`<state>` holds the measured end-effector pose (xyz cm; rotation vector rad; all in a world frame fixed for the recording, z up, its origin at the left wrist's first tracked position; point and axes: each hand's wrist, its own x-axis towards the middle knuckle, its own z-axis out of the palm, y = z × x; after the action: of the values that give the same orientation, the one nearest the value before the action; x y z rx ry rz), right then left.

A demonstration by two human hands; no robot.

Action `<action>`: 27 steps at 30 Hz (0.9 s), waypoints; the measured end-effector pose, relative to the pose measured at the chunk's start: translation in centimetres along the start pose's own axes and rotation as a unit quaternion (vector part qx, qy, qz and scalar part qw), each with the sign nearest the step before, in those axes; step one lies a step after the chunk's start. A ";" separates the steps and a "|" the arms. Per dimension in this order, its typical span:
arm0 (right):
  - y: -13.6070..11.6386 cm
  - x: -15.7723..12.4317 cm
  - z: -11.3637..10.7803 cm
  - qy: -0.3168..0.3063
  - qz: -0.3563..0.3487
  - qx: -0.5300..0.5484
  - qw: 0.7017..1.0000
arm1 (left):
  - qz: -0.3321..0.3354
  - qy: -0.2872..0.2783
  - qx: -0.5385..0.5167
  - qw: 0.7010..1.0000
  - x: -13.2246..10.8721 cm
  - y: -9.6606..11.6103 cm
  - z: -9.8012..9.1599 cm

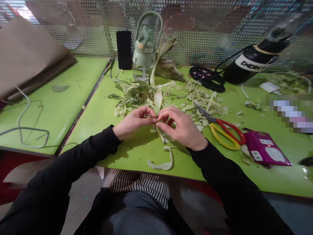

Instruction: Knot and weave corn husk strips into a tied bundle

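Thumb and fingers of my left hand [137, 121] are closed in a pinch at the middle of the table. My right hand [182, 125] pinches right beside it, so the fingertips nearly meet. Between them is a pale corn husk strip [158, 98], its broad end standing up above my fingers. More husk pieces trail below the grip. Behind my hands lies a heap of shredded green and cream husk [137, 94]. A curled loose strip [162, 164] rests near the table's front edge. Scissors [222, 129] with red and yellow handles lie to the right of my right hand, blades partly apart.
A pale green water bottle [144, 54] and a black phone [124, 50] stand at the back, near dried husks [168, 68]. On the right are a purple packet-like device [267, 148], a black fan-shaped object [207, 78] and a dark tilted bottle [251, 62]. Brown cardboard [31, 58] lies left.
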<state>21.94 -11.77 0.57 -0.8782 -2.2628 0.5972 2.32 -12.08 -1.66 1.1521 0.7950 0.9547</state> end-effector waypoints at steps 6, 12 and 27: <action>0.2 -0.1 0.7 0.005 0.098 0.085 0.992 | 0.117 0.036 0.109 0.986 -0.1 -0.1 0.5; 0.8 0.0 0.8 -0.025 0.189 0.207 0.960 | 0.256 0.075 0.378 0.886 -0.3 -0.7 0.4; 0.7 0.2 0.5 -0.025 0.258 0.299 0.918 | 0.422 0.060 0.726 0.539 -1.9 -0.2 0.9</action>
<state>21.75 -11.22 -0.11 -1.1303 -1.6996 1.4659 2.42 -14.17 -1.55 3.2094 1.1728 1.0328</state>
